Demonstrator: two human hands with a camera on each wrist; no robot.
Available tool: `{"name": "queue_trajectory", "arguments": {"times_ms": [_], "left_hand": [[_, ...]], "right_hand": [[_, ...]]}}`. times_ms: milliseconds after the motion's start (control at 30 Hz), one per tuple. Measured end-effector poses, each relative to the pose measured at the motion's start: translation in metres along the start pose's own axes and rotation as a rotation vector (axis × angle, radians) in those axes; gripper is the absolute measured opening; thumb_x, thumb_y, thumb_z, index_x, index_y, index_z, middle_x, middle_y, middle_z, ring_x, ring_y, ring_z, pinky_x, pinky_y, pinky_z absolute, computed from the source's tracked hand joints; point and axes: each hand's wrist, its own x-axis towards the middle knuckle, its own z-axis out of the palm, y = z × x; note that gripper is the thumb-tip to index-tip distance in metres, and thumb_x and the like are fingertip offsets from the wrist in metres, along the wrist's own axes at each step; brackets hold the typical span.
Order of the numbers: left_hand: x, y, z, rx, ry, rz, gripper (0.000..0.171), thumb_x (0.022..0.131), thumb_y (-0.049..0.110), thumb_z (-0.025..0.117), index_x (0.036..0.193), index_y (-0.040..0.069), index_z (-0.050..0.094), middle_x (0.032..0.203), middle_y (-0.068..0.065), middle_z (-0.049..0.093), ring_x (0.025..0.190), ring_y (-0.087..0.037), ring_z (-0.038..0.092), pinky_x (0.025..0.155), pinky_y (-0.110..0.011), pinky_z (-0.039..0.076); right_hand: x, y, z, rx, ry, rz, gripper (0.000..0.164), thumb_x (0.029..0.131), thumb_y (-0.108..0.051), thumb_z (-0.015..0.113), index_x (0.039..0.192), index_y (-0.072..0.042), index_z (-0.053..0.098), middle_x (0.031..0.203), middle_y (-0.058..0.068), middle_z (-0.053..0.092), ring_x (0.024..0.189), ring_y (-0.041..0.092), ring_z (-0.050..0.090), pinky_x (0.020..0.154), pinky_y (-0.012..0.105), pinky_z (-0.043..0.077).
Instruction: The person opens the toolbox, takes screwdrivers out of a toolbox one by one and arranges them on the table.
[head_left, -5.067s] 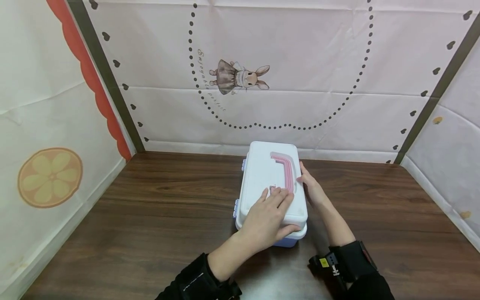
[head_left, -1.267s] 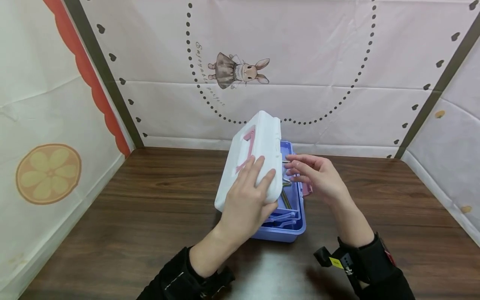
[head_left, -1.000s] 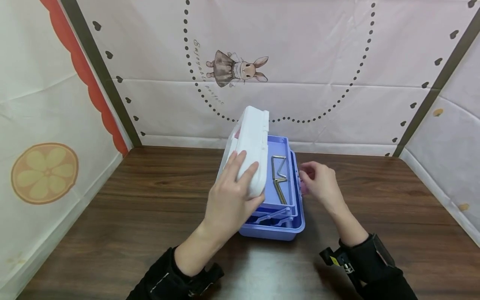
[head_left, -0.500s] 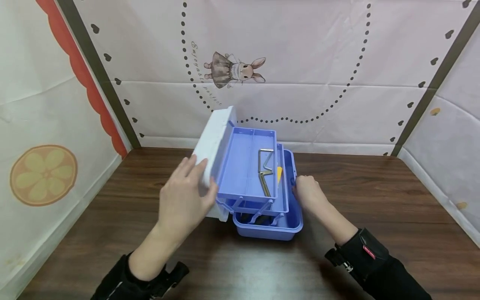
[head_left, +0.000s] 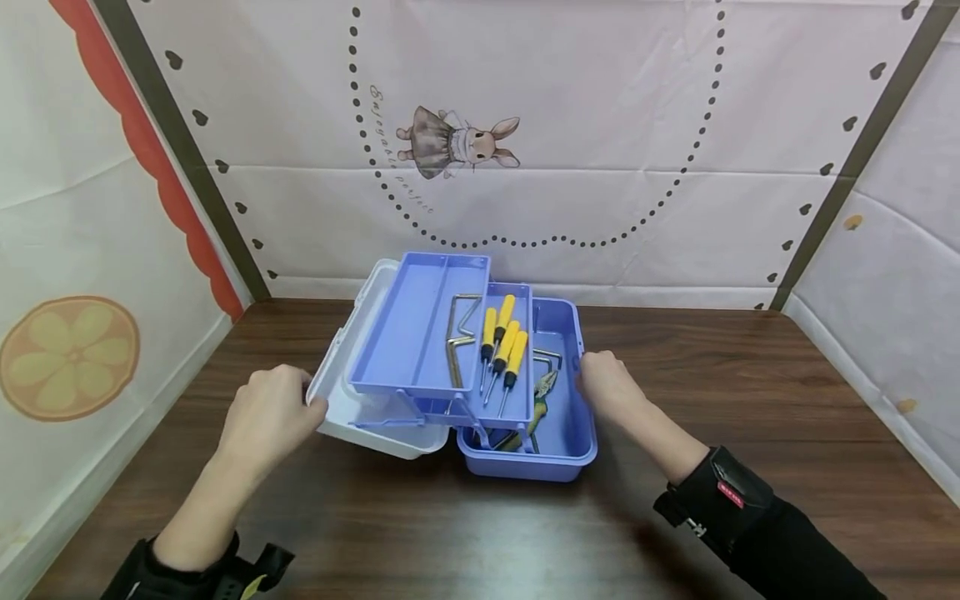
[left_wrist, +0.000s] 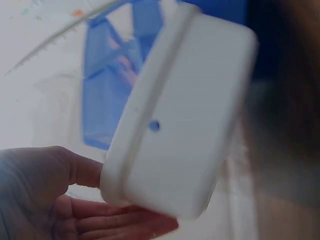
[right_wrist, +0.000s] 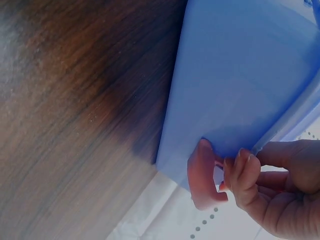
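Note:
A blue toolbox (head_left: pixel 525 468) stands on the table with its white lid (head_left: pixel 360 412) swung out to the left. My left hand (head_left: pixel 262 417) grips the lid's outer edge; the left wrist view shows the thumb on one side and fingers beneath. My right hand (head_left: pixel 611 387) pinches the rim of the base on the right, close to a pink latch (right_wrist: pixel 200 175). Two blue trays are fanned out. Bent hex keys (head_left: pixel 454 350) lie in the upper tray (head_left: pixel 412 325), several yellow-handled screwdrivers (head_left: pixel 513 358) in the lower one. Green-handled pliers (head_left: pixel 538 408) lie in the base, partly hidden.
The toolbox stands on a dark wooden table (head_left: pixel 420 533), near the white printed back wall (head_left: pixel 600 125). Side walls rise at left and right. Hinged tray arms (head_left: pixel 468 417) show at the toolbox's front.
The closed lid has been raised and swung down to the left with my left hand. The trays have spread out, bringing the tools into view. My right hand moved to the base's rim.

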Motion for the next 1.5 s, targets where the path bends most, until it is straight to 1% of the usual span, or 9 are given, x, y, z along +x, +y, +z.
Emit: {"name": "queue_trajectory", "arguments": {"times_ms": [200, 367, 667, 767, 900, 1067, 1167, 1267, 1500], "left_hand": [[0.002, -0.024, 0.017, 0.009, -0.170, -0.085, 0.011, 0.068, 0.008, 0.055, 0.059, 0.001, 0.052, 0.052, -0.004, 0.045, 0.047, -0.019, 0.040, 0.039, -0.032, 0.031], [0.003, -0.032, 0.027, 0.013, -0.254, -0.122, 0.008, 0.066, 0.007, 0.053, 0.062, 0.001, 0.051, 0.055, -0.005, 0.045, 0.049, -0.020, 0.042, 0.039, -0.032, 0.032], [0.004, -0.040, 0.035, 0.024, -0.321, -0.133, 0.014, 0.064, 0.007, 0.055, 0.072, -0.004, 0.056, 0.058, -0.008, 0.050, 0.050, -0.022, 0.046, 0.041, -0.034, 0.035], [0.005, -0.039, 0.032, 0.023, -0.348, -0.126, 0.012, 0.070, 0.009, 0.059, 0.073, -0.003, 0.058, 0.058, -0.007, 0.052, 0.051, -0.021, 0.048, 0.042, -0.034, 0.037], [0.009, -0.040, 0.022, 0.012, -0.289, -0.102, 0.018, 0.079, 0.011, 0.058, 0.082, -0.006, 0.063, 0.068, -0.012, 0.059, 0.055, -0.019, 0.050, 0.045, -0.035, 0.039], [0.018, -0.036, 0.015, -0.074, -0.010, -0.045, 0.026, 0.088, 0.011, 0.049, 0.097, -0.011, 0.060, 0.078, -0.021, 0.061, 0.055, -0.022, 0.050, 0.045, -0.035, 0.040], [0.024, -0.029, 0.017, -0.154, 0.097, -0.029, 0.036, 0.091, 0.020, 0.048, 0.104, -0.013, 0.055, 0.086, -0.025, 0.060, 0.064, -0.030, 0.056, 0.055, -0.042, 0.045], [0.031, -0.020, 0.021, -0.225, 0.106, -0.038, 0.048, 0.092, 0.030, 0.046, 0.113, -0.013, 0.048, 0.096, -0.029, 0.058, 0.081, -0.038, 0.058, 0.068, -0.049, 0.046], [0.044, -0.010, 0.033, -0.337, -0.016, -0.084, 0.062, 0.093, 0.037, 0.039, 0.123, -0.017, 0.036, 0.111, -0.036, 0.049, 0.097, -0.045, 0.051, 0.079, -0.052, 0.041]], "right_hand": [[0.001, -0.001, -0.001, -0.007, 0.000, -0.020, 0.012, 0.074, 0.001, 0.056, 0.062, 0.002, 0.057, 0.059, 0.015, 0.057, 0.053, 0.026, 0.056, 0.044, 0.037, 0.044], [0.002, -0.002, -0.001, 0.008, -0.012, -0.022, 0.015, 0.075, 0.001, 0.056, 0.060, 0.000, 0.055, 0.057, 0.012, 0.055, 0.051, 0.023, 0.055, 0.043, 0.035, 0.043], [0.001, -0.003, 0.002, 0.013, -0.016, -0.034, 0.021, 0.076, 0.001, 0.057, 0.056, -0.002, 0.052, 0.053, 0.009, 0.052, 0.048, 0.021, 0.052, 0.042, 0.033, 0.042], [0.001, -0.001, 0.002, 0.011, -0.006, -0.047, 0.023, 0.076, 0.001, 0.058, 0.054, -0.003, 0.050, 0.052, 0.008, 0.051, 0.047, 0.020, 0.050, 0.041, 0.032, 0.042], [-0.001, 0.000, 0.002, 0.007, 0.006, -0.047, 0.023, 0.075, 0.001, 0.058, 0.053, -0.003, 0.050, 0.052, 0.008, 0.051, 0.047, 0.020, 0.050, 0.042, 0.033, 0.042], [-0.002, 0.003, 0.002, -0.012, 0.016, -0.055, 0.025, 0.075, 0.000, 0.059, 0.052, -0.004, 0.050, 0.052, 0.008, 0.051, 0.051, 0.021, 0.050, 0.047, 0.036, 0.044], [-0.002, 0.003, 0.002, -0.005, 0.009, -0.052, 0.025, 0.075, 0.000, 0.058, 0.052, -0.004, 0.049, 0.053, 0.008, 0.050, 0.051, 0.021, 0.049, 0.046, 0.036, 0.043], [-0.001, 0.004, 0.002, 0.007, 0.004, -0.051, 0.025, 0.076, 0.000, 0.058, 0.053, -0.004, 0.050, 0.053, 0.008, 0.050, 0.051, 0.021, 0.048, 0.046, 0.035, 0.043], [-0.001, 0.003, 0.002, -0.005, 0.000, -0.048, 0.023, 0.076, 0.000, 0.059, 0.054, -0.003, 0.051, 0.055, 0.009, 0.051, 0.052, 0.022, 0.050, 0.047, 0.035, 0.043]]}}
